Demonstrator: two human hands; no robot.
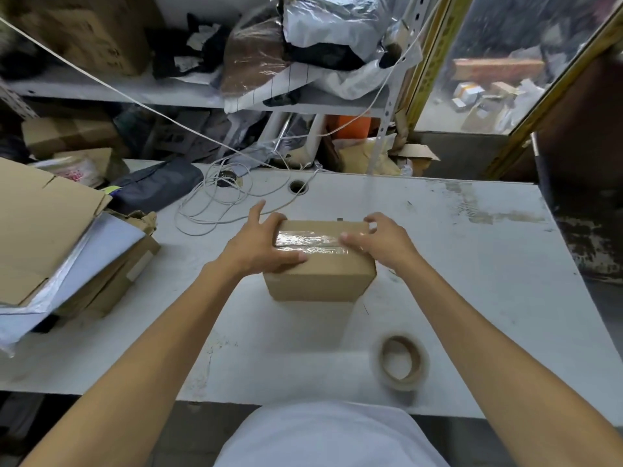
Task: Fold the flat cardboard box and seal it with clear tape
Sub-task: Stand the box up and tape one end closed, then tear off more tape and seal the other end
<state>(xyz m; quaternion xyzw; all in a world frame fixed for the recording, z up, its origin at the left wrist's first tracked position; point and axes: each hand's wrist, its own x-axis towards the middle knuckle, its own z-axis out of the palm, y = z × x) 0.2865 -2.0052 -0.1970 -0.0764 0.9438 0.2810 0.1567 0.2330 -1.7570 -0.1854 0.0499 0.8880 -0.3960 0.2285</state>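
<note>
cardboard box (pixel 320 281): folded, mid-desk (pixel 472 281), clear tape strip (pixel 306 242) across top | my left hand (pixel 261 246): grips box's left end | my right hand (pixel 381 239): fingers curled over right end, thumb on tape | tape roll (pixel 403 364): near desk edge

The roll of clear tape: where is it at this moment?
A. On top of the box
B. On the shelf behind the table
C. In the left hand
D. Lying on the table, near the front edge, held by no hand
D: the roll of clear tape lies on the table near its front edge, while the left hand and the right hand are both on the cardboard box.
</note>
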